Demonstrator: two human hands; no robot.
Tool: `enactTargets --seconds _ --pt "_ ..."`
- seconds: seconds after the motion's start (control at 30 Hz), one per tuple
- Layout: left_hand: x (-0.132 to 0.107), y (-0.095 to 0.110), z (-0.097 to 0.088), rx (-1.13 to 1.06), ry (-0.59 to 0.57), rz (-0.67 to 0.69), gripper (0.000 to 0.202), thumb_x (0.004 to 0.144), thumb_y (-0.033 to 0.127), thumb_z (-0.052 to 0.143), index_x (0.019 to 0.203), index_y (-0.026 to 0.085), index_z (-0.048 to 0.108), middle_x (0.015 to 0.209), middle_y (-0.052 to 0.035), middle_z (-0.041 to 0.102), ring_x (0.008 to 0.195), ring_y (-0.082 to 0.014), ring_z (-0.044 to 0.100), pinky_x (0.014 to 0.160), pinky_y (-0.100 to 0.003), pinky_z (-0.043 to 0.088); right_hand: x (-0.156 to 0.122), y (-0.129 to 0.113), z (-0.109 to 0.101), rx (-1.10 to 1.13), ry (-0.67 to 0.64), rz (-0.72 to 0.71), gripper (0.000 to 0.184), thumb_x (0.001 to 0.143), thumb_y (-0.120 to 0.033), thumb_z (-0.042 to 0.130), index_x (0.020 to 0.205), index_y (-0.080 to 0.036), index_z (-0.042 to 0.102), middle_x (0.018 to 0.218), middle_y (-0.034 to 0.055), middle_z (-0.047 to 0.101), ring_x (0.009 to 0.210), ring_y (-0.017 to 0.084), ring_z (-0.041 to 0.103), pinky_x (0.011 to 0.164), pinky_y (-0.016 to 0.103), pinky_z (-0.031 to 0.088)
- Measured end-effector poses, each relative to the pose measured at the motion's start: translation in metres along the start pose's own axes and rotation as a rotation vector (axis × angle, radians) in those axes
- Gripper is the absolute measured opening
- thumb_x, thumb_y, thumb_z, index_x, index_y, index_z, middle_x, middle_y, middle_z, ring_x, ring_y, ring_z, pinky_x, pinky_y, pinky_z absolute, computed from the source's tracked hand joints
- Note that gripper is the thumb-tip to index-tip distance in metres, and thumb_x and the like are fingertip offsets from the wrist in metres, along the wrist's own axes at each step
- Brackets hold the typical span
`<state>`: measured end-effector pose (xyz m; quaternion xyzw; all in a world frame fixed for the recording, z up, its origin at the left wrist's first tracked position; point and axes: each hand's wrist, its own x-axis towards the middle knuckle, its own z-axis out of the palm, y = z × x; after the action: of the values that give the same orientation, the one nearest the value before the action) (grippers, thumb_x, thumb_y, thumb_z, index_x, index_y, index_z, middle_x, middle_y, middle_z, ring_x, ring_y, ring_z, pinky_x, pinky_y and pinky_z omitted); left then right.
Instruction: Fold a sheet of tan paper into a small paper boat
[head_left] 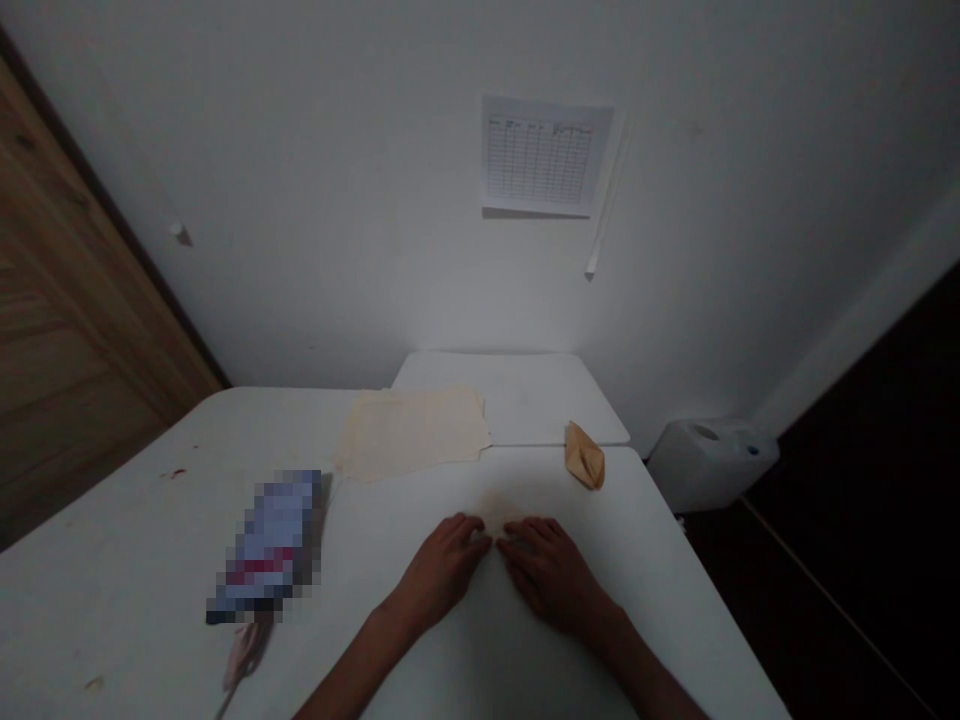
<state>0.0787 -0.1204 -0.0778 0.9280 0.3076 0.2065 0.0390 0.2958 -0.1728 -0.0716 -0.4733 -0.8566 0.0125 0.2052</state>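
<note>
My left hand (pixel 448 562) and my right hand (pixel 546 570) rest close together over the white table (pixel 480 660), fingertips almost meeting. On each, the fingers are bent and the thumb lies near them. Just beyond the fingertips shows a faint beige patch (pixel 501 503); whether it is a thin sheet or a mark on the table I cannot tell. Whatever may be pinched is hidden under the fingers. Ahead of the right hand sits a folded tan piece (pixel 585 458) with pointed ends. Farther left lie thin, pale cream sheets (pixel 416 430), apart from both hands.
A blurred-out blue and red item (pixel 270 545) lies at left, with a pinkish cord-like piece (pixel 241 655) below it. Behind stands a wall with a printed sheet (pixel 547 155). A white plastic container (pixel 709 465) is beyond the table's right edge, a wooden door (pixel 67 270) at left.
</note>
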Motion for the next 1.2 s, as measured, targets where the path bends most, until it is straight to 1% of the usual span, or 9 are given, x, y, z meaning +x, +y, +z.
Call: enactTargets --seconds 0.13,0.3,0.5,0.6,0.73,0.9,1.03,1.1,1.2 --pt "-0.0017 -0.0010 0.0044 0.032 0.012 0.002 0.025 0.089 0.011 0.053 0.108 0.022 0.065 0.113 -0.0089 0.062 0.102 -0.0258 0.058 0.090 -0.044 0.050 -0.0003 -0.0001 0.0007 0.013 0.009 0.003 0.032 0.092 -0.021 0.050 0.123 -0.025 0.059 0.124 0.0072 0.060 0.113 0.025 0.052 0.099 0.044 0.038" --pt "-0.0040 -0.0020 0.0097 0.087 0.014 0.001 0.030 0.084 0.005 0.058 0.108 0.022 0.066 0.114 -0.0066 0.064 0.103 -0.0252 0.058 0.090 -0.043 0.049 -0.0006 -0.0005 0.0006 0.021 0.023 0.017 0.030 0.091 -0.021 0.052 0.120 -0.025 0.061 0.122 0.0067 0.061 0.113 0.023 0.051 0.099 0.041 0.038" --pt "-0.0019 0.0033 0.0051 0.133 -0.019 0.033 0.024 0.085 0.007 0.061 0.104 0.020 0.067 0.111 -0.0054 0.066 0.099 -0.0238 0.058 0.086 -0.039 0.050 0.0000 -0.0008 0.0003 0.016 0.019 0.010 0.030 0.091 -0.020 0.052 0.120 -0.025 0.060 0.123 0.0067 0.060 0.112 0.024 0.051 0.099 0.042 0.039" --pt "-0.0027 0.0040 0.0067 0.148 -0.010 0.043 0.024 0.084 0.007 0.062 0.105 0.019 0.066 0.111 -0.0052 0.067 0.100 -0.0241 0.058 0.087 -0.040 0.050 0.0004 -0.0011 -0.0004 0.015 0.031 0.022 0.031 0.091 -0.021 0.052 0.121 -0.023 0.059 0.124 0.0078 0.060 0.114 0.024 0.051 0.100 0.042 0.038" --pt "-0.0047 0.0028 0.0105 0.177 0.030 0.038 0.024 0.084 0.006 0.061 0.104 0.019 0.066 0.111 -0.0051 0.067 0.102 -0.0245 0.058 0.088 -0.040 0.050 0.0005 -0.0007 -0.0017 0.014 0.023 0.016 0.034 0.091 -0.021 0.052 0.125 -0.023 0.056 0.126 0.0082 0.058 0.115 0.024 0.050 0.101 0.042 0.037" --pt "-0.0017 0.0052 0.0048 0.185 0.024 0.045 0.023 0.087 0.008 0.057 0.105 0.019 0.065 0.108 -0.0052 0.068 0.098 -0.0228 0.059 0.087 -0.038 0.050 -0.0001 0.0000 -0.0016 0.020 0.006 0.021 0.034 0.091 -0.021 0.053 0.125 -0.026 0.057 0.127 0.0070 0.057 0.115 0.025 0.049 0.100 0.042 0.038" --pt "0.0004 0.0053 0.0033 0.199 -0.001 0.057 0.030 0.087 0.007 0.056 0.114 0.018 0.062 0.115 -0.0066 0.065 0.103 -0.0232 0.058 0.089 -0.039 0.049 -0.0004 -0.0004 -0.0010 0.020 0.015 0.018 0.036 0.091 -0.021 0.053 0.126 -0.027 0.057 0.125 0.0069 0.059 0.114 0.024 0.050 0.099 0.042 0.038" --pt "-0.0005 0.0036 0.0056 0.199 -0.004 0.058 0.031 0.088 0.007 0.054 0.114 0.020 0.063 0.120 -0.0071 0.064 0.107 -0.0233 0.057 0.091 -0.040 0.048 -0.0003 -0.0005 -0.0002 0.007 0.025 0.025 0.036 0.090 -0.021 0.054 0.125 -0.027 0.058 0.124 0.0070 0.059 0.114 0.024 0.050 0.098 0.042 0.039" --pt "-0.0029 0.0012 0.0085 0.198 -0.013 0.050 0.032 0.088 0.007 0.054 0.114 0.022 0.064 0.121 -0.0068 0.064 0.108 -0.0243 0.058 0.091 -0.042 0.049 -0.0002 -0.0003 0.0009 -0.009 0.031 0.030 0.033 0.090 -0.022 0.055 0.122 -0.027 0.060 0.123 0.0068 0.060 0.113 0.024 0.051 0.097 0.042 0.039"
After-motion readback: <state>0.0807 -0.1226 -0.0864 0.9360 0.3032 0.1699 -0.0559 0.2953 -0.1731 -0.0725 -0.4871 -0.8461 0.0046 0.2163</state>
